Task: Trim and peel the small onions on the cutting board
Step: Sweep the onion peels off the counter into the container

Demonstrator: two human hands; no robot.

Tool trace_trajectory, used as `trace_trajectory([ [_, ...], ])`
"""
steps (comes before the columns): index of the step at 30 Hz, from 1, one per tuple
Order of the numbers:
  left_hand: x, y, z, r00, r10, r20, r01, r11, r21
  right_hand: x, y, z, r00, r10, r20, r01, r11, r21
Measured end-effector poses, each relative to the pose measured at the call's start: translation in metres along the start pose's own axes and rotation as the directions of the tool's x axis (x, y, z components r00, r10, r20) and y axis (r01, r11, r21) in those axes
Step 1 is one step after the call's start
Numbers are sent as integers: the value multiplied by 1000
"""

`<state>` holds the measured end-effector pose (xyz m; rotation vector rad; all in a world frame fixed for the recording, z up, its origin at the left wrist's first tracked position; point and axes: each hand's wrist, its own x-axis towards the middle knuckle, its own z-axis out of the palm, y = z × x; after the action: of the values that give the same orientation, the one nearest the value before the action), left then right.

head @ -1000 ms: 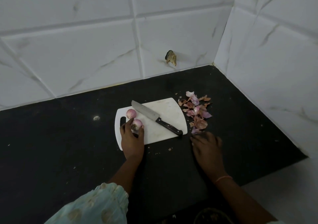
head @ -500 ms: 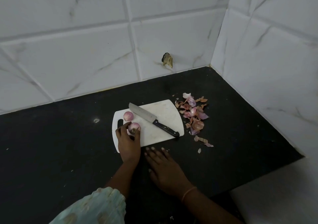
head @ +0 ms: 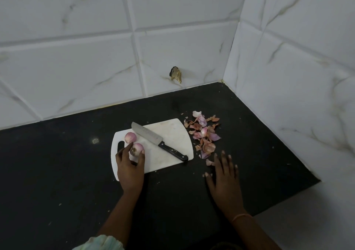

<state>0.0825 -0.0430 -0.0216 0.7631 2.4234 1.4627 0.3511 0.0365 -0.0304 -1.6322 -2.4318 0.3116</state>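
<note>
The left hand is pinching the nearer onion on the cutting board. The right hand is lying flat and spread beside the board, sweeping stray peels. It should be keeping clear of the knife.

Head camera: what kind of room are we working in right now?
Most likely a home kitchen corner. A dark countertop meets white marble-look wall tiles, and on it lies a white cutting board with a knife, two small onions, and a pile of onion skins beside it.
</note>
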Motion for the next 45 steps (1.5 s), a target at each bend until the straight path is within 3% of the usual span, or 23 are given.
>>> trace_trajectory([
  [8,-3,8,-5,998,-35,-57,31,997,-72,53,-1,7,999,-18,41,22,994,-103],
  [11,-5,26,-1,993,51,-102,-58,996,-62,72,-3,6,999,-51,2,51,995,-84],
  [13,-4,48,14,982,186,12,-185,981,-52,83,-2,4,994,-108,-15,107,993,-55],
  [15,-2,77,42,913,340,227,-343,939,-30,95,2,5,985,-173,-6,172,985,-30],
  [17,1,103,79,775,420,473,-482,876,12,106,7,6,974,-227,-17,228,973,39],
  [20,8,128,135,526,348,776,-644,759,96,111,12,1,982,-170,-79,184,952,245],
  [22,10,132,156,442,279,852,-698,704,131,108,12,-8,985,-116,-124,153,928,340],
  [24,5,132,168,453,274,849,-688,713,137,107,15,-13,980,-99,-171,157,916,370],
  [27,-4,129,178,530,328,782,-679,716,160,111,19,-13,973,-65,-219,148,910,386],
  [29,-4,126,182,597,336,729,-605,785,134,116,18,-11,969,31,-244,91,877,472],
  [31,-2,124,184,661,317,680,-491,868,73,119,12,-11,949,228,-218,-29,752,659],
  [32,-1,124,183,694,313,649,-431,902,26,120,8,-12,929,332,-165,-87,627,774],
  [34,-9,125,180,744,298,598,-323,944,-69,116,2,-13,872,489,14,-166,269,949],
  [36,-24,131,174,777,308,549,-286,950,-128,105,-5,-22,814,556,170,-159,-68,985],
  [38,-44,140,167,790,313,528,-257,950,-178,91,-7,-37,777,588,227,-95,-247,964],
  [40,-67,149,160,782,322,533,-238,946,-221,70,-2,-54,755,616,222,-40,-295,955],
  [45,-155,167,146,671,404,622,-248,912,-325,-15,41,-85,666,731,151,6,-207,978],
])
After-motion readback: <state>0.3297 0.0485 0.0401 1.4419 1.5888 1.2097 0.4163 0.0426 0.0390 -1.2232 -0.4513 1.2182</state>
